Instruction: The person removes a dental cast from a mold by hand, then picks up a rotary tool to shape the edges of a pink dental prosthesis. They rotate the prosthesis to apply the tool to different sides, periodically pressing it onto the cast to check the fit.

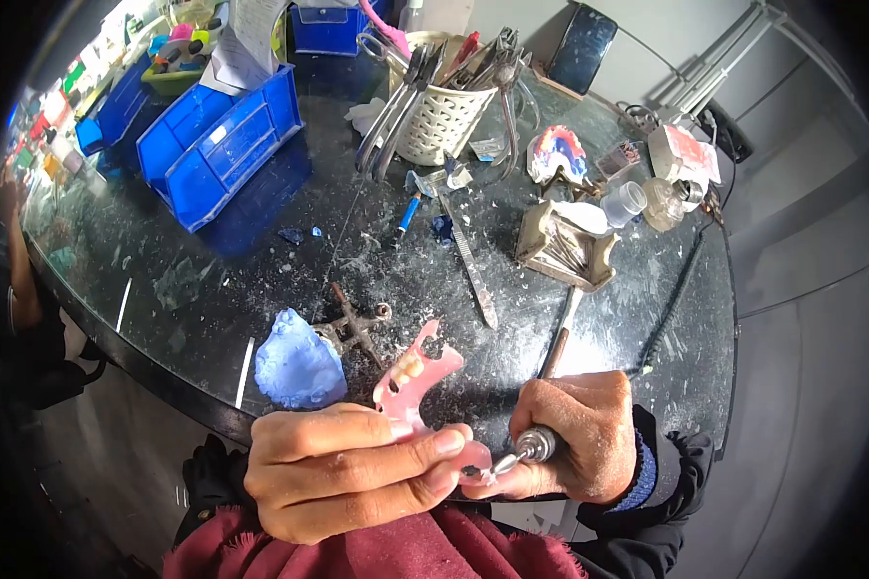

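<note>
My left hand (343, 471) grips a pink partial denture plate (417, 378) with a few teeth on it, held over a maroon cloth (406, 550) in my lap. My right hand (579, 434) is closed around a metal rotary handpiece (533, 446). Its tip touches the near edge of the pink plate beside my left fingertips. The handpiece's cord runs up across the dark table (212, 289).
On the table lie a blue dental cast (297, 365), a metal articulator frame (357, 326), a knife-like tool (473, 272), a white basket of pliers (444, 116), blue bins (217, 140), a tray of burs (565, 248) and small jars (647, 201). Another person's arm (14, 251) is at the far left.
</note>
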A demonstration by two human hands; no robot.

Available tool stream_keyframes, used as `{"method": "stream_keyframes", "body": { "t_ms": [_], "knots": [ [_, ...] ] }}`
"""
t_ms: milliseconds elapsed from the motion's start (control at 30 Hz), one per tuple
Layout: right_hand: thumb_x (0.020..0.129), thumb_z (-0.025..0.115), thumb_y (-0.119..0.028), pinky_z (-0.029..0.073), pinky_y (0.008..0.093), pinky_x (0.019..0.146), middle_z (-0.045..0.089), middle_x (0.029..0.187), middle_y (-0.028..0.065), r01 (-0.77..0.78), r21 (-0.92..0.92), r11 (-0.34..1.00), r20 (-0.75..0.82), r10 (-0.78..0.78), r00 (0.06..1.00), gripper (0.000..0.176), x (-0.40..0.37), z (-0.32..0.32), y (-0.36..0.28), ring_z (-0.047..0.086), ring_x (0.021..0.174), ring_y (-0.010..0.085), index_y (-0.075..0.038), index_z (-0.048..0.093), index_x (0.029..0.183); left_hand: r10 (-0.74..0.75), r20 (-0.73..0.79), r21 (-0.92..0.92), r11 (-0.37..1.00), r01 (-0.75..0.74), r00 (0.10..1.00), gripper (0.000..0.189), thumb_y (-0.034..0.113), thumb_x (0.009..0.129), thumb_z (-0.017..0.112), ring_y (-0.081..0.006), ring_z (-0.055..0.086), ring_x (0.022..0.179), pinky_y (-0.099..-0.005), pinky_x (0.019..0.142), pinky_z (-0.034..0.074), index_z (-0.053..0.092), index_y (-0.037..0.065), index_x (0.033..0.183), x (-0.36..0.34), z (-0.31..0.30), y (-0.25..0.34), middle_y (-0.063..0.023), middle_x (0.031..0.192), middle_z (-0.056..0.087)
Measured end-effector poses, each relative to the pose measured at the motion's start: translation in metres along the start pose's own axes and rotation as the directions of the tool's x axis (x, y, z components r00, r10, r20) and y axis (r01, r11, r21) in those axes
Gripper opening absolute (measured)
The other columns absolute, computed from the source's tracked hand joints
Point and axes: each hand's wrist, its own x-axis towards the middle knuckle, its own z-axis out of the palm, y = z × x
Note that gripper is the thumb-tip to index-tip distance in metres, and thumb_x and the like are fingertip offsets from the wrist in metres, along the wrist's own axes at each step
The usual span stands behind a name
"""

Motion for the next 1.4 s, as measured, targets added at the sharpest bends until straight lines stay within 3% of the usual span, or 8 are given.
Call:
{"method": "stream_keyframes", "body": {
  "t_ms": [333,933,1400],
  "knots": [
    [0.069,0.075,-0.042,0.037,0.0303,0.036,0.046,0.048,0.0025,-0.005,0.065,0.998,0.027,0.004,1.0,0.041,-0.0009,0.0026,-0.0012,0.052,0.04,0.0184,-0.008,0.051,0.066,0.012,0.006,-0.067,0.998,-0.011,1.0,0.017,0.004,0.064,0.076,-0.0086,0.058,0.078,-0.0174,0.056,0.054,0.071,0.007,0.08,0.0021,0.0004,-0.0012,-0.0006,0.085,0.069],
    [0.066,0.075,-0.045,0.037,0.0283,0.036,0.047,0.05,-0.0002,0.098,-0.223,0.97,-0.063,-0.115,0.991,0.043,0.0015,-0.0017,0.0013,0.051,0.04,0.0151,-0.01,0.05,0.062,-0.049,0.06,0.01,0.999,0.048,0.997,0.016,0.01,0.064,0.077,-0.0068,0.054,0.072,-0.0137,0.057,0.047,0.072,0.011,0.079,0.0037,-0.0027,0.0005,0.0037,0.083,0.069],
    [0.064,0.076,-0.046,0.038,0.028,0.036,0.047,0.05,-0.0005,0.117,-0.218,0.969,-0.034,-0.127,0.991,0.045,0.0035,-0.0032,0.0018,0.052,0.04,0.015,-0.01,0.05,0.062,-0.039,-0.001,-0.009,0.999,0.039,0.999,0.019,0.009,0.063,0.078,-0.0068,0.052,0.07,-0.014,0.058,0.046,0.072,0.01,0.08,0.0011,0.0032,-0.001,0.004,0.082,0.069]
  ]
}}
